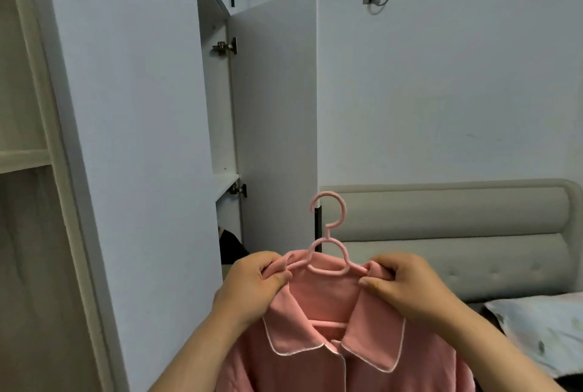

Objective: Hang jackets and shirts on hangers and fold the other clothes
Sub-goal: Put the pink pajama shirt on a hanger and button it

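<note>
A pink shirt [331, 357] with a white-piped collar hangs on a pink plastic hanger [328, 233], held up in front of me at the bottom centre. The hanger's hook points up, free of any rail. My left hand [255, 284] pinches the shirt's left shoulder over the hanger arm. My right hand [407, 284] pinches the right shoulder the same way. The shirt's lower part runs out of the frame.
A white wardrobe stands to the left, with one door [274, 113] swung open and shelves inside. Something dark [232, 248] lies low inside it. A padded grey headboard [457, 233] and a pillow [542, 325] lie to the right. A wall socket and an air conditioner sit high up.
</note>
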Demonstrator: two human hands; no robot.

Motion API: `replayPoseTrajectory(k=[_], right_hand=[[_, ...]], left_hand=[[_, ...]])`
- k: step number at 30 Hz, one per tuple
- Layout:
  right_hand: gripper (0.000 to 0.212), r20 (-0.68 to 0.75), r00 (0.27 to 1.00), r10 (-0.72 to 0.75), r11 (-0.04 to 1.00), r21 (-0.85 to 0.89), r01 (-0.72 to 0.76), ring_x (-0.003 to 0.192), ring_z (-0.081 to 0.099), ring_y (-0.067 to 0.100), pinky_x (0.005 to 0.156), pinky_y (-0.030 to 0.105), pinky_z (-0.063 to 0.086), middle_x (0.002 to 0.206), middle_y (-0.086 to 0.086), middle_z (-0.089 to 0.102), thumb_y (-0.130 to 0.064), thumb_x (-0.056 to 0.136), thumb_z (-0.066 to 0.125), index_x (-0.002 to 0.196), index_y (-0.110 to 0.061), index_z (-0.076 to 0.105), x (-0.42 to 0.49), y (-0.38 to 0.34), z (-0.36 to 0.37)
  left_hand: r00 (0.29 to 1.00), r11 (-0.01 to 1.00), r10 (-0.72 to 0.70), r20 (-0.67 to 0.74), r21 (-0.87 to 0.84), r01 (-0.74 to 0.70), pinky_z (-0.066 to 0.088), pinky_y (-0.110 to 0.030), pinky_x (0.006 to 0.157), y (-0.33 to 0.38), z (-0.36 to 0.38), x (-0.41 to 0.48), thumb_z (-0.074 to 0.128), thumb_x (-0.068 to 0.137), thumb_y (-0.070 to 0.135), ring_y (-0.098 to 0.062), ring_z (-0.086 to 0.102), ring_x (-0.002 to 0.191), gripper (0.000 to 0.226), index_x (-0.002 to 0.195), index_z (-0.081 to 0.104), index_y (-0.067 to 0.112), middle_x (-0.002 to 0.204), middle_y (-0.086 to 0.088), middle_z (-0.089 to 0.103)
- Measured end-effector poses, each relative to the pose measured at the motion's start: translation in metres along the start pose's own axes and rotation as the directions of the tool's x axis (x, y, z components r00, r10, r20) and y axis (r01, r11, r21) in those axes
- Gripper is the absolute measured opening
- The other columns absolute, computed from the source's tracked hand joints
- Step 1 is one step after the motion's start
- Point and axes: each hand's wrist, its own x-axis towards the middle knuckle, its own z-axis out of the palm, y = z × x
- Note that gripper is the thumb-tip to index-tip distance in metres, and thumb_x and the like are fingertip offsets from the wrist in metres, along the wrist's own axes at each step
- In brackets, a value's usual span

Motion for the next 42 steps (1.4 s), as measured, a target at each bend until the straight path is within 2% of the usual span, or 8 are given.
replayPoseTrajectory(k=[6,10,15,22,26,32,38,42], right_hand=[[0.024,0.036,0.994,0.101,0.994,0.029,-0.102,0.057,0.047,0.007,0.054,0.022,0.037,0.059,-0.007,0.057,-0.033,0.077,0.074,0.064,-0.020,0.060,0.050,0.036,0.041],[0.014,0.072,0.987,0.144,0.989,0.007,-0.145,0.067,0.059,0.006,0.061,0.024,0.045,0.068,-0.008,0.065,-0.035,0.078,0.074,0.073,-0.023,0.068,0.086,0.050,0.069],[0.012,0.092,0.981,0.169,0.986,-0.007,-0.169,0.063,0.057,0.006,0.058,0.023,0.044,0.067,-0.008,0.065,-0.032,0.077,0.075,0.070,-0.026,0.068,0.134,0.059,0.103],[0.011,0.107,0.974,0.198,0.980,-0.015,-0.198,0.068,0.060,0.009,0.062,0.030,0.048,0.069,-0.006,0.066,-0.029,0.076,0.076,0.072,-0.022,0.069,0.186,0.094,0.145],[0.011,0.211,0.966,0.152,0.983,0.067,-0.170,0.078,0.062,-0.004,0.065,0.014,0.047,0.078,-0.023,0.069,-0.024,0.079,0.074,0.079,-0.035,0.071,0.219,0.117,0.165],[0.023,0.330,0.944,0.026,0.982,0.166,-0.085,0.094,0.063,-0.005,0.080,0.013,0.047,0.096,-0.026,0.069,-0.019,0.091,0.064,0.096,-0.040,0.070,0.285,0.159,0.201],[0.027,0.255,0.967,-0.011,0.989,0.146,-0.028,0.094,0.061,-0.014,0.081,0.005,0.043,0.093,-0.036,0.067,-0.021,0.082,0.073,0.096,-0.044,0.072,0.329,0.195,0.256],[0.024,0.149,0.983,-0.106,0.993,0.057,0.098,0.090,0.056,-0.022,0.077,-0.003,0.037,0.095,-0.046,0.059,-0.050,0.078,0.061,0.099,-0.061,0.058,0.343,0.204,0.295]], left_hand=[[0.997,0.996,-0.083,0.002,-0.018,0.083,0.044,-0.019,0.062,-0.047,0.023,0.042,0.073,0.079,0.015,-0.004,0.059,0.067,0.027,0.064,0.065,0.036,0.067,0.013,0.064],[0.990,0.990,-0.140,-0.023,-0.026,0.140,0.044,-0.021,0.063,-0.085,0.035,0.067,0.070,0.081,0.018,-0.004,0.058,0.069,0.018,0.072,0.065,0.033,0.069,0.014,0.064],[0.974,0.981,-0.195,-0.115,0.001,0.196,0.038,-0.006,0.063,-0.127,0.049,0.100,0.067,0.086,0.028,0.007,0.056,0.080,0.018,0.074,0.062,0.041,0.078,0.025,0.064],[0.967,0.982,-0.154,-0.204,0.078,0.172,0.035,-0.006,0.068,-0.181,0.080,0.150,0.066,0.087,0.030,-0.001,0.055,0.082,0.007,0.093,0.069,0.031,0.086,0.021,0.064],[0.967,0.980,-0.160,-0.199,0.087,0.180,0.045,-0.018,0.074,-0.215,0.093,0.180,0.065,0.087,0.033,-0.004,0.056,0.086,0.008,0.095,0.068,0.034,0.087,0.024,0.063],[0.962,0.959,-0.135,-0.236,0.212,0.186,0.048,-0.029,0.066,-0.268,0.109,0.219,0.056,0.085,0.049,-0.002,0.055,0.077,0.016,0.091,0.059,0.035,0.082,0.021,0.057],[0.918,0.897,-0.102,-0.384,0.363,0.252,0.048,-0.040,0.062,-0.325,0.132,0.249,0.050,0.077,0.052,-0.016,0.059,0.073,0.022,0.090,0.057,0.035,0.077,0.016,0.057],[0.864,0.897,0.007,-0.503,0.385,0.217,0.042,-0.040,0.066,-0.362,0.141,0.262,0.053,0.078,0.044,-0.020,0.057,0.073,0.018,0.087,0.062,0.031,0.078,0.012,0.062]])
